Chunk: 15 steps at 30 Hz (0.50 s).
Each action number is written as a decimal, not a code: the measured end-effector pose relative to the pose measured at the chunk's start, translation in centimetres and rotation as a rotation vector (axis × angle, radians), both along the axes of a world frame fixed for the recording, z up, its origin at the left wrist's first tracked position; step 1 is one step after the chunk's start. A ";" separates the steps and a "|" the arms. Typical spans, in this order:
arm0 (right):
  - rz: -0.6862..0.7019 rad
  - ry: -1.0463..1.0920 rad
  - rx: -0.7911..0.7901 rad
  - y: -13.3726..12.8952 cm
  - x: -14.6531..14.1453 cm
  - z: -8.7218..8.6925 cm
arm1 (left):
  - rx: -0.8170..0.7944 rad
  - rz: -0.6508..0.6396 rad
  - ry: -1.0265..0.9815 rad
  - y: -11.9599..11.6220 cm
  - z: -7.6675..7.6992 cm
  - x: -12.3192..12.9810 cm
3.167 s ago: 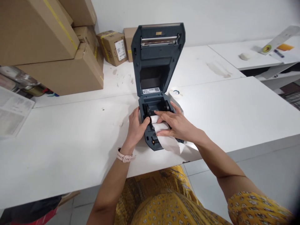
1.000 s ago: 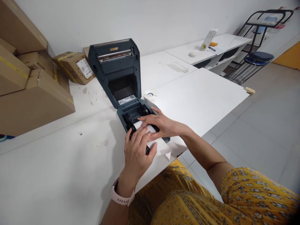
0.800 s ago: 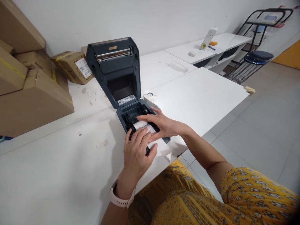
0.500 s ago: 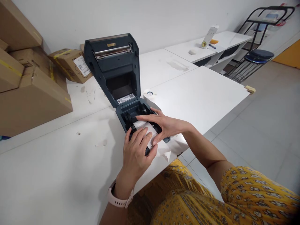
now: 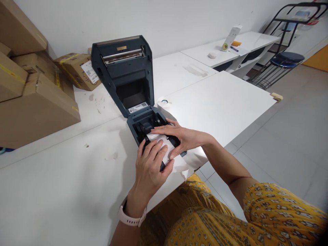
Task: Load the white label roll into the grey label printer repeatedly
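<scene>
A dark grey label printer (image 5: 134, 72) stands on the white table with its lid raised. White label paper (image 5: 180, 165) lies across its open body and sticks out at the front, its end torn and creased. My left hand (image 5: 151, 160) rests on the paper with fingers stretched out, and its wrist wears a pale pink watch band. Over the printer's right side lies my right hand (image 5: 176, 136), fingers straight and thumb apart, touching the paper. Inside the body, black roll holders (image 5: 157, 119) show behind my fingers. Both palms hide part of the paper and the printer's front.
Behind the printer, to the right, stands a roll of white labels (image 5: 164, 104). Cardboard boxes (image 5: 38, 99) are stacked at the left. A white box (image 5: 232, 37) and a small round white object (image 5: 212, 55) sit on the far table. Beyond it are a stool (image 5: 288, 58) and a black-framed cart.
Both hands stay on the paper in almost the same pose. The view has shifted very slightly; the printer has not visibly moved.
</scene>
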State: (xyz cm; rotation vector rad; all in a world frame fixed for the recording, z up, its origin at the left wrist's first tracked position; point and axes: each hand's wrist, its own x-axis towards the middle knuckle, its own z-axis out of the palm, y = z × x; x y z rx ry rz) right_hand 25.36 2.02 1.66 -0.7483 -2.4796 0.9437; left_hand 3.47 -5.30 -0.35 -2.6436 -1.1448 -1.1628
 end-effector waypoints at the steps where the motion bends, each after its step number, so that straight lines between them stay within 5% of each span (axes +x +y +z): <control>1: 0.008 0.000 -0.005 0.0 0.2 -0.1 | -0.001 -0.004 0.000 0.0 0.1 0.0; 6: 0.046 0.049 -0.051 -0.2 1.3 0.1 | 0.021 -0.094 -0.044 -0.3 0.4 0.3; 11: -0.033 0.146 -0.118 -0.4 3.0 2.5 | 0.064 -0.174 -0.152 -0.7 0.7 1.0; 15: -0.254 0.310 0.152 1.4 2.5 6.1 | 0.065 -0.246 -0.244 -1.3 0.9 1.2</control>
